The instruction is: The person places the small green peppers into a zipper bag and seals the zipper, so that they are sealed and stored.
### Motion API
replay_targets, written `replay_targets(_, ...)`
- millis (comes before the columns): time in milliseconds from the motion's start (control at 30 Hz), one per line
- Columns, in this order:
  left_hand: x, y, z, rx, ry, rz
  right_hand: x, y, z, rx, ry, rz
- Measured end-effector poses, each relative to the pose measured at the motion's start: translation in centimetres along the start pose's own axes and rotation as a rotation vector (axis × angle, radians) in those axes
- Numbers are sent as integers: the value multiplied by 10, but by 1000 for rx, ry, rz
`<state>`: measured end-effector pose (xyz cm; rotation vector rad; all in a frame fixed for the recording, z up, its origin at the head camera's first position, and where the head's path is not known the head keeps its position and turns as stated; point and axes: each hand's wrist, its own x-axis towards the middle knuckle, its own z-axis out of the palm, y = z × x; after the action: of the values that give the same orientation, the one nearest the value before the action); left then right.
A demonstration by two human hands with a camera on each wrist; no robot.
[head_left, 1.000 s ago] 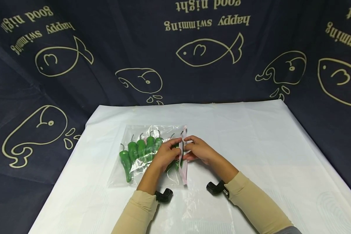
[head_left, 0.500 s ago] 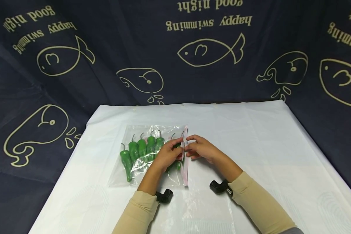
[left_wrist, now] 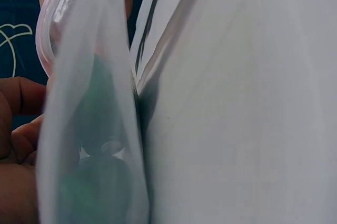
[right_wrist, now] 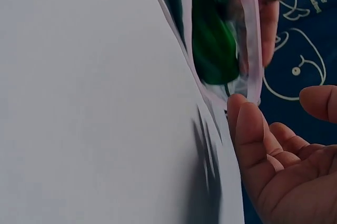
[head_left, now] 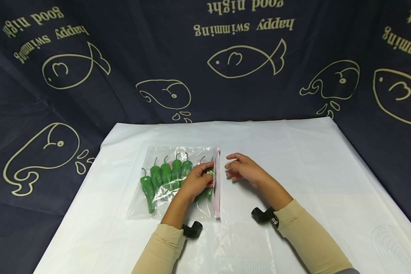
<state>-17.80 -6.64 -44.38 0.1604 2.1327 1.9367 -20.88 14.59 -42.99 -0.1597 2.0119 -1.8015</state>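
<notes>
A clear zip bag (head_left: 135,209) lies flat on the table with several green chili peppers (head_left: 148,192) inside, their stems towards the far side. Its pink-edged mouth (head_left: 217,201) faces right. My left hand (head_left: 196,183) pinches the upper layer of the bag near that mouth; part of its grip is hidden by the film. In the right wrist view the mouth gapes, and a pepper (right_wrist: 215,50) shows inside it. My right hand (head_left: 246,169) is just right of the mouth, apart from it, holding nothing, with its fingers loosely bent.
A white cloth (head_left: 294,160) covers the table. Another clear plastic sheet or bag (head_left: 243,243) lies flat near the front edge. Dark blue curtains (head_left: 253,95) with fish drawings hang behind and at both sides.
My right hand has moved away from the bag's mouth to the right, leaving a gap. The left hand stays at the bag, nearly still.
</notes>
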Motion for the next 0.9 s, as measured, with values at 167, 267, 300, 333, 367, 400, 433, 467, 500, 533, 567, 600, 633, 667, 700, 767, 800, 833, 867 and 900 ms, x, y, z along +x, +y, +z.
replay_targets(167, -1, 0, 0, 23, 10, 20, 3, 1, -10, -11, 30, 20)
replay_targets(267, -1, 0, 1, 26, 9, 31, 8, 2, -15, -15, 52, 33)
replay_targets(300, -1, 0, 1, 25, 7, 34, 10, 2, -17, -12, 59, 38)
replay_targets(333, -2, 1, 1, 25, 5, 36, 12, 2, -18, -12, 64, 44)
replay_targets(367, -2, 1, 1, 27, 5, 38, 14, 2, -19, -13, 69, 50)
replay_targets(400, -2, 1, 2, 27, 4, 39, 16, 2, -20, -13, 75, 56)
replay_targets(433, -2, 1, 2, 26, 3, 40, 17, 1, -21, -10, 81, 67)
replay_targets(467, -2, 1, 2, 27, 3, 43, 20, 1, -22, -10, 83, 73)
replay_targets(500, -1, 1, 2, 30, 2, 46, 22, 1, -22, -6, 89, 80)
replay_targets(533, -1, 0, 2, 31, 4, 49, 25, 1, -22, -2, 92, 85)
replay_targets(567, -1, 0, 2, 35, 6, 53, 28, 0, -22, 5, 95, 90)
replay_targets(600, -1, -1, 2, 37, 6, 57, 30, 0, -22, 13, 97, 95)
replay_targets(633, 0, -1, 2, 40, 6, 61, 33, 0, -21, 22, 101, 99)
replay_targets(667, 0, -2, 2, 44, 5, 68, 37, 0, -20, 28, 101, 98)
replay_targets(700, 0, -2, 2, 47, 4, 71, 40, -1, -20, 38, 103, 101)
replay_targets(767, 0, -2, 1, 52, 1, 75, 46, -1, -18, 49, 100, 103)
replay_targets(800, 0, -2, 1, 53, -2, 75, 49, -2, -17, 56, 99, 106)
replay_targets(833, 0, -2, 1, 55, -5, 74, 52, -2, -16, 61, 100, 111)
replay_targets(867, 0, -2, 1, 57, -8, 72, 55, -2, -15, 61, 98, 115)
replay_targets(900, 0, -1, 1, 60, -10, 66, 58, -3, -14, 65, 100, 123)
